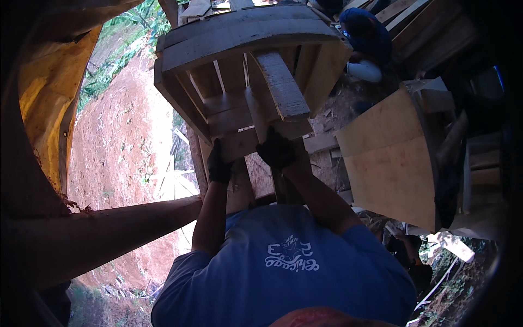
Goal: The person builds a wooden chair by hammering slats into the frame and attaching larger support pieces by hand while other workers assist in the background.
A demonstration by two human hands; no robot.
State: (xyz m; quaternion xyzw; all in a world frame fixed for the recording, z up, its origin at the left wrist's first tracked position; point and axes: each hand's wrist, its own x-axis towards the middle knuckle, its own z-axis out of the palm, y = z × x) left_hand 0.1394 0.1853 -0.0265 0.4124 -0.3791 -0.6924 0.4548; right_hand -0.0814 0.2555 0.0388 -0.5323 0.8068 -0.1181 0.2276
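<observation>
In front of me stands a wooden crate [250,34] built of slats, its open side toward me. My left hand [219,165], in a black glove, is closed on the left end of a short flat board [239,144] at the crate's near lower edge. Farther right, my black-gloved right hand [277,149] grips the same board, fingers wrapped round it and partly hidden. A narrow slat [255,111] runs up from beside the right hand into the crate. Above it a thicker plank [283,90] juts out toward me.
A large pale wooden panel [387,158] stands at the right. A thick beam [120,234] crosses at the left, near a yellow sheet [52,98] and a bare earth slope [120,147]. One person [370,35] is at the upper right; another person's arm [411,250] shows lower right.
</observation>
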